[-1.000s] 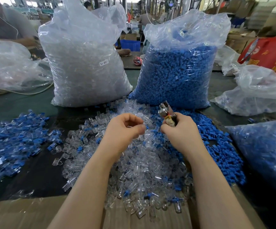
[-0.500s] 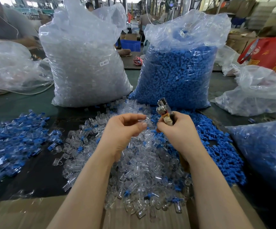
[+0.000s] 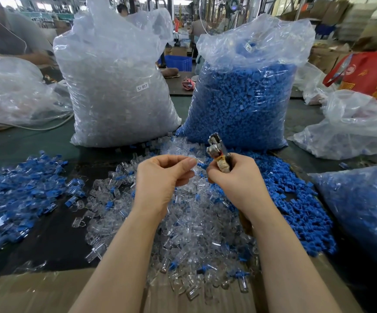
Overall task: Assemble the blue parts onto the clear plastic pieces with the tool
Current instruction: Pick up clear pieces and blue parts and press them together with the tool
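My left hand [image 3: 163,177] hovers over a heap of clear plastic pieces [image 3: 189,224] and pinches one small clear piece [image 3: 194,162] between thumb and fingertips. Just to its right, my right hand [image 3: 237,179] grips a metal plier-like tool [image 3: 217,150] by its taped handle, jaws pointing up and away. The two hands nearly touch. Loose blue parts [image 3: 296,199] lie in a pile to the right of the clear heap. Whether the tool's jaws hold anything I cannot tell.
A tall bag of clear pieces [image 3: 117,86] and a tall bag of blue parts [image 3: 241,98] stand behind the heaps. Assembled blue-and-clear pieces [image 3: 22,188] spread at the left. Another blue-filled bag [image 3: 363,211] lies at the right, cardboard [image 3: 36,292] at the near edge.
My left hand has loosened from a closed curl and now shows a clear piece at its fingertips. My right hand with the tool has shifted slightly left, toward the left hand.
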Motion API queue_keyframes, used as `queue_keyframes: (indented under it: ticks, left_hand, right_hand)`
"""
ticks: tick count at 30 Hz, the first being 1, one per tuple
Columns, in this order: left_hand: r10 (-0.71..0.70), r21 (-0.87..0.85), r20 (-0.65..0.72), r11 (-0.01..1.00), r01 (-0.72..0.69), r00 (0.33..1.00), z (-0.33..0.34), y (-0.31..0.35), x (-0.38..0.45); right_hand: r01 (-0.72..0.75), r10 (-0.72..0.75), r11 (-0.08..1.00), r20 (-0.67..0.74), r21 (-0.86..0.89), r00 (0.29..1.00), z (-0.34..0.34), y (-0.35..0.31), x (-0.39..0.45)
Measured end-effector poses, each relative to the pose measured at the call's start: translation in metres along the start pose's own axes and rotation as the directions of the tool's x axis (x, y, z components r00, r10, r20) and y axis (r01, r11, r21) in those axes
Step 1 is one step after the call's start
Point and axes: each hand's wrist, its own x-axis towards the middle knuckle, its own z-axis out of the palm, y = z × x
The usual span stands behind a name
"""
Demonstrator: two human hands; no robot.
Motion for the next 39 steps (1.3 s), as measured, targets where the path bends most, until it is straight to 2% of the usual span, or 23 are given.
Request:
queue_keyframes:
  ticks: [7,12,16,23,28,31,35,39]
  left_hand:
    - [0.030,0.108,0.064,0.993,-0.037,0.997,0.001,0.002,-0.003]
    - [0.129,0.241,0.047,0.961,-0.136,0.991,0.004,0.000,-0.003]
    - [0.210,0.339,0.047,0.916,-0.213,0.977,0.007,-0.004,-0.004]
    - [0.243,0.355,0.058,0.901,-0.247,0.968,0.006,-0.008,0.000]
    - [0.221,0.317,0.059,0.921,-0.228,0.974,0.006,-0.011,0.001]
    - [0.178,0.230,0.043,0.956,-0.183,0.983,0.005,-0.009,0.001]
    - [0.117,0.026,0.025,0.993,-0.118,0.993,0.002,-0.003,0.000]
    - [0.122,-0.056,0.045,0.991,-0.119,0.992,0.002,0.000,-0.001]
  right_hand:
    - [-0.018,0.017,1.000,-0.013,-0.010,1.000,0.000,-0.001,0.000]
    - [-0.015,0.011,0.997,-0.058,-0.071,0.998,0.002,0.000,0.001]
    - [-0.010,0.007,0.997,-0.043,-0.075,0.999,0.002,-0.001,0.001]
    - [0.002,-0.002,1.000,0.009,-0.028,1.000,0.002,-0.005,0.000]
    - [-0.006,0.005,0.999,0.033,0.043,0.999,0.000,-0.008,-0.002]
    - [-0.009,0.007,0.999,0.058,0.035,0.998,-0.002,-0.007,-0.002]
    - [0.025,-0.017,0.998,0.129,-0.060,0.992,-0.007,-0.003,-0.001]
    - [0.048,-0.016,0.984,0.187,-0.170,0.982,-0.005,-0.001,0.000]
